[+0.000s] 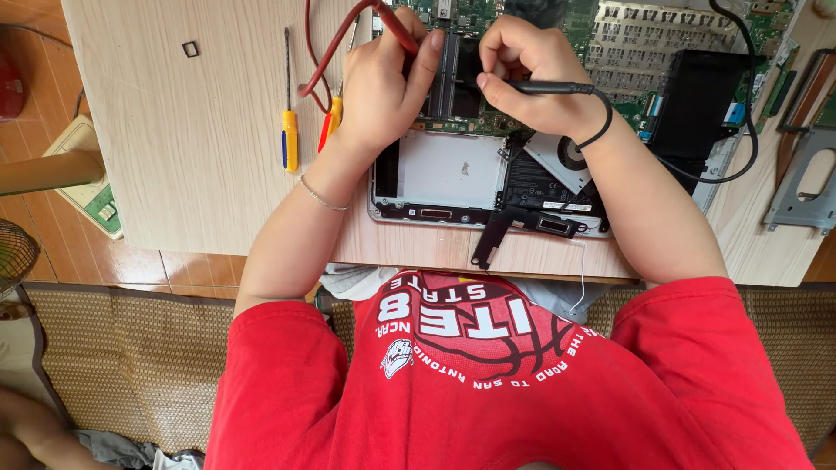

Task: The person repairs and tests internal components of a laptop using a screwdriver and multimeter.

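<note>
An opened laptop (488, 174) lies bottom-up at the upper middle of the frame, its cover off: green circuit board along the top, a pale silver drive bay at its lower left, a black battery pack and a round fan at lower right, and a loose black bracket (496, 239) hanging past its near edge. The left hand (379, 83), upper centre-left, has its fingers clamped on a red probe (396, 30) whose red lead loops away to the upper left; its tip sits down on the board. The right hand (522, 74), just beside it and nearly touching, has its fingers pinched around a black probe (553, 87), held roughly level, with a black cable curling round the wrist. So there are two probes, one per hand, and two screwdrivers (289, 139) lying upright in the frame left of the left wrist: one yellow and blue, one yellow and red, partly hidden by the hand. A small black square frame (190, 50) lies alone at upper left. A grey metal plate (805, 187) sits at the right edge. The pale wooden tabletop (174, 174) has open surface on the left, while the right side is crowded; its near edge runs just below the laptop, close to the person's red shirt.
</note>
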